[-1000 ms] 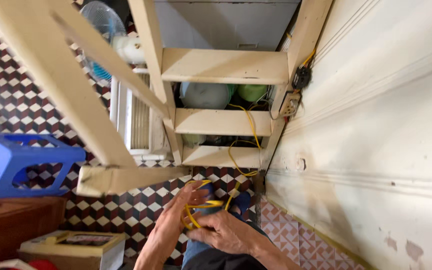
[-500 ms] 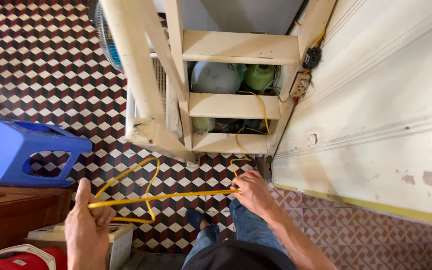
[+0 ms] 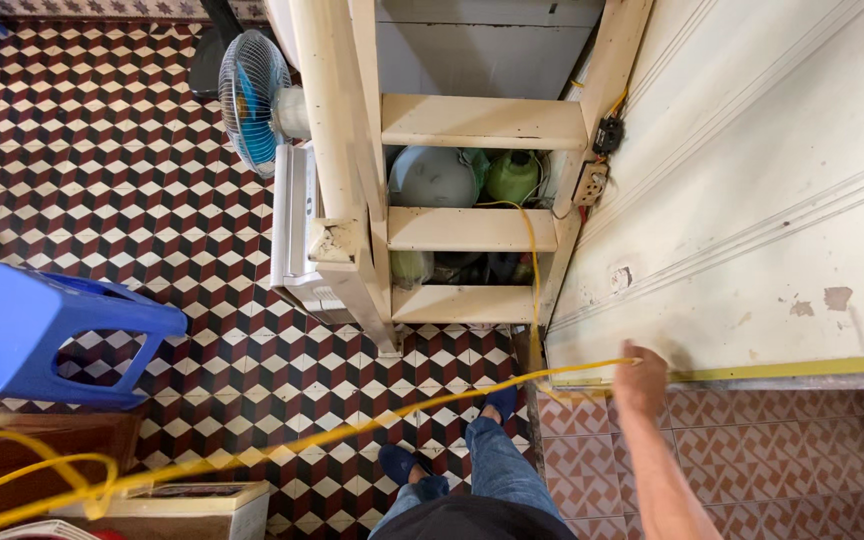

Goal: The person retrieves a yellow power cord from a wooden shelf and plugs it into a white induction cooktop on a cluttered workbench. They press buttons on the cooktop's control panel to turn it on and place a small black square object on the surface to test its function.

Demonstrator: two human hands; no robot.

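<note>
Right hand (image 3: 640,378) is closed around the yellow cord (image 3: 372,420), pinching it near the bottom edge of the cream wall panel (image 3: 752,250). From that fist the cord runs in one long, nearly taut line down and left across the tiled floor (image 3: 102,180), ending in loose loops at the bottom left corner of the view. The left hand isn't in view at all, so I can't tell what it's doing with those loops.

How far along: my guess is roughly midway. One long stretch is pulled out straight, and some of it is gathered in loops at the left. But a thinner run of the same yellow cord climbs from near the fist up past the wooden steps (image 3: 472,230) toward the socket box (image 3: 592,182) on the stair rail, so that end looks hooked up and the job isn't finished.

Materials: the cord is smooth, thin and bendy, plastic-coated by the look of it. The steps are chunky painted wood, cream and chipped at the corners. The floor is hard glossy tile in a red, black and white cube pattern. There's a shiny blue plastic stool (image 3: 42,335) at the left edge, and a small fan (image 3: 252,100) with a round wire cage up top. The wall panel is flat, scuffed and peeling in spots.
</note>
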